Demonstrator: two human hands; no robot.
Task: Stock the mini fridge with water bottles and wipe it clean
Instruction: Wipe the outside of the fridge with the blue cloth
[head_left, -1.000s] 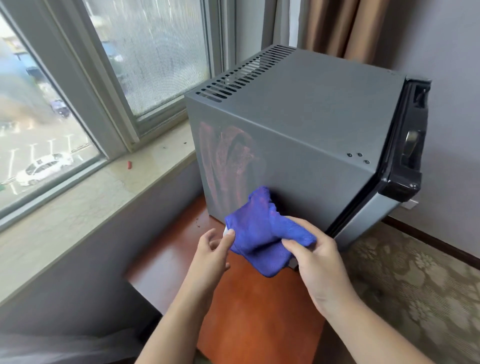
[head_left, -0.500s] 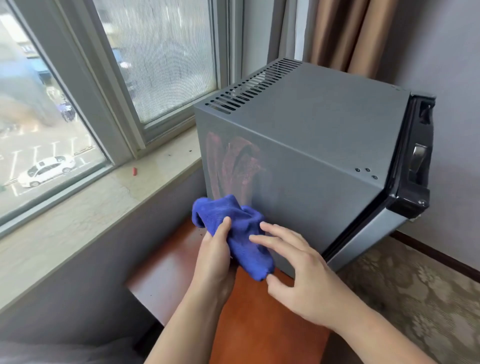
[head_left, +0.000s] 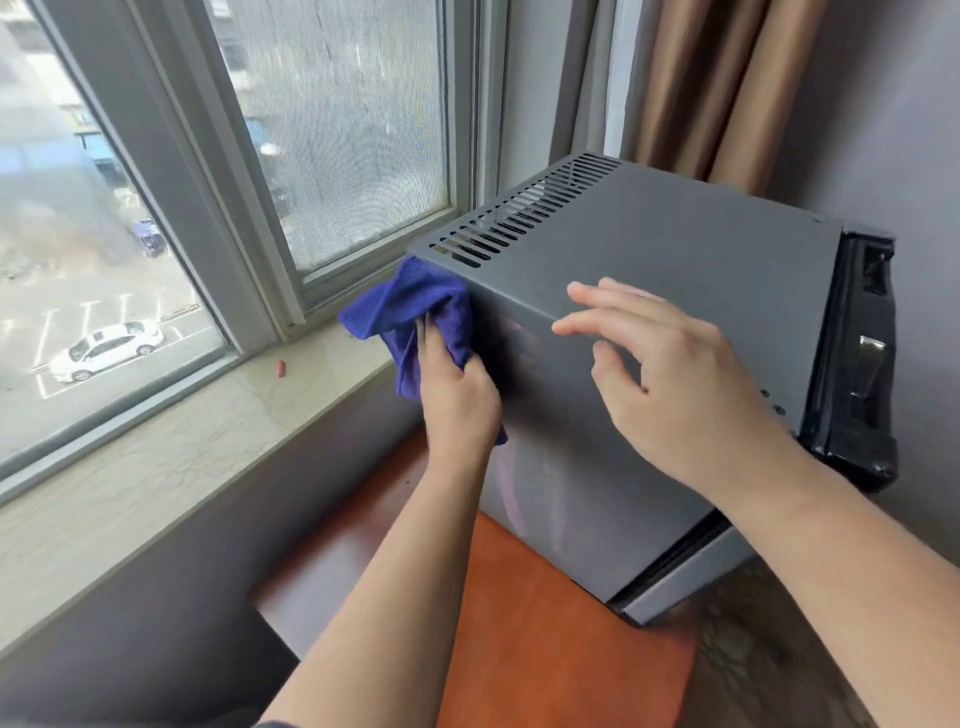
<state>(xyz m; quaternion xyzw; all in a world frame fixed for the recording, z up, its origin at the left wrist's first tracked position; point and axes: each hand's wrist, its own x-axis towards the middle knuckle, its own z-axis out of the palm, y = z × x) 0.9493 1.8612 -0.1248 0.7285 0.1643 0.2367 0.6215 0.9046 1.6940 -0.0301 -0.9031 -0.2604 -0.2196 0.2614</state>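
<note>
Head cam: left hand (head_left: 457, 395) is gripping the blue cloth (head_left: 410, 322), fingers curled round a bunch of it, and pressing it against the fridge's window-facing side panel right at the upper rear corner, just under the vent slots (head_left: 524, 218). Cloth is bunching out toward 10 o'clock from the hand, w/ a tail hanging below the wrist. Right hand (head_left: 670, 384) is hovering w/ fingers spread and relaxed, holding nothing, fingertips at or just above the top edge of the mini fridge (head_left: 675, 249); can't tell if it's touching. Fridge is sitting on an orange-brown wooden stand (head_left: 545, 639), door (head_left: 857, 364) at 3 o'clock, looks ajar. Key relation: the unwiped stretch of the side panel is lying from the cloth toward 4-5 o'clock, its long run going from the rear corner fwd toward the door, so the left hand is the nearer one and prob. should be dragging the cloth down and fwd along that face. No water bottles in view. Beyond: stone windowsill (head_left: 208, 441) w/ a small red bit (head_left: 281, 368) at 9 o'clock, curtain (head_left: 727, 88) at 1 o'clock.
</note>
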